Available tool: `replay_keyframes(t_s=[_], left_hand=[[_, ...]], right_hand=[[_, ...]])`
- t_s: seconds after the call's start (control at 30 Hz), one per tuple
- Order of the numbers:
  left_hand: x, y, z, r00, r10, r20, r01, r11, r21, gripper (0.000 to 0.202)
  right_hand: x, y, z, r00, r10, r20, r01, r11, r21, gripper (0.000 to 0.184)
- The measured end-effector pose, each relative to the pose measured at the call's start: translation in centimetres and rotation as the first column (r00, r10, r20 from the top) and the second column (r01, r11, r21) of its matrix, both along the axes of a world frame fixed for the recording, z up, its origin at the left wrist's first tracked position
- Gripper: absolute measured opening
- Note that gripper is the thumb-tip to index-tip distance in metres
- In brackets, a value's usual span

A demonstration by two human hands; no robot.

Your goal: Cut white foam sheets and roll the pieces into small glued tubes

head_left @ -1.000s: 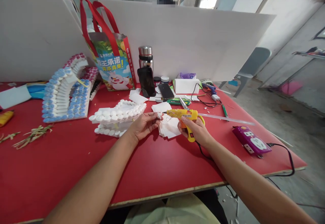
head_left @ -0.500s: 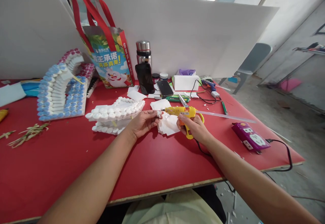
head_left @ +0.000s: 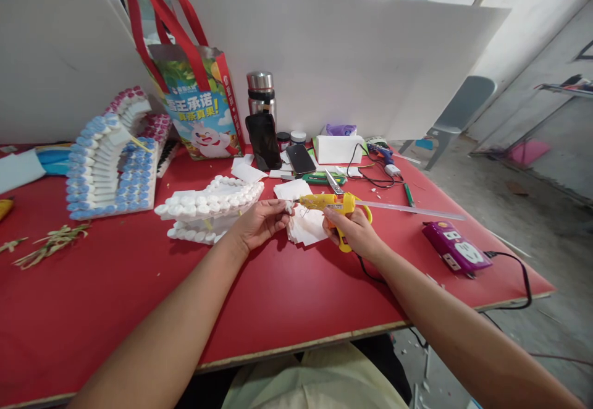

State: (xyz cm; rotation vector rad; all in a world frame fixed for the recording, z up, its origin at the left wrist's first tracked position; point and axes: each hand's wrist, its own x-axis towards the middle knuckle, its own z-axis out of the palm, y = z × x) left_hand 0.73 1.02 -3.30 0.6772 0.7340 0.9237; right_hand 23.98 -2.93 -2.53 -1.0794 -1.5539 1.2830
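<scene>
My right hand [head_left: 354, 231] is wrapped round the handle of a yellow hot glue gun [head_left: 319, 201], with a long clear glue stick [head_left: 412, 210] sticking out of its back. The nozzle points left, at a small white piece [head_left: 290, 207] pinched in the fingertips of my left hand [head_left: 263, 223]. What that piece is, I cannot make out; the fingers cover most of it. Below the nozzle lies a pile of white paper pieces [head_left: 306, 228]. Left of my left hand stands a white curved model [head_left: 204, 205] edged with rounded white knobs.
A blue-and-white knobbed model [head_left: 99, 168] stands at the left by a shopping bag [head_left: 199, 112]. Behind my hands are a steel flask [head_left: 262, 91], a phone [head_left: 301, 159], a green cutter [head_left: 319, 179] and a white box [head_left: 339, 149]. A purple power strip [head_left: 456, 249] lies right.
The view has shifted very slightly. Both hands, the glue gun and the small white piece keep nearly the same positions.
</scene>
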Motion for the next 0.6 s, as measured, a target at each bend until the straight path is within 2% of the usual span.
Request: replay_keyframes(t_s=[0.2,0.6], left_hand=[[-0.08,0.02,0.03,1.0,0.001,0.001,-0.001,1.0,-0.016,0.015],[-0.08,0.05,-0.12,1.0,-0.009,0.002,0.009,0.999,-0.034,0.014]], right_hand=[[0.02,-0.01,0.07,1.0,-0.014,-0.009,0.014,1.0,0.02,0.051],[0.23,-0.01,-0.56,1.0,-0.015,0.007,0.015,1.0,0.025,0.05]])
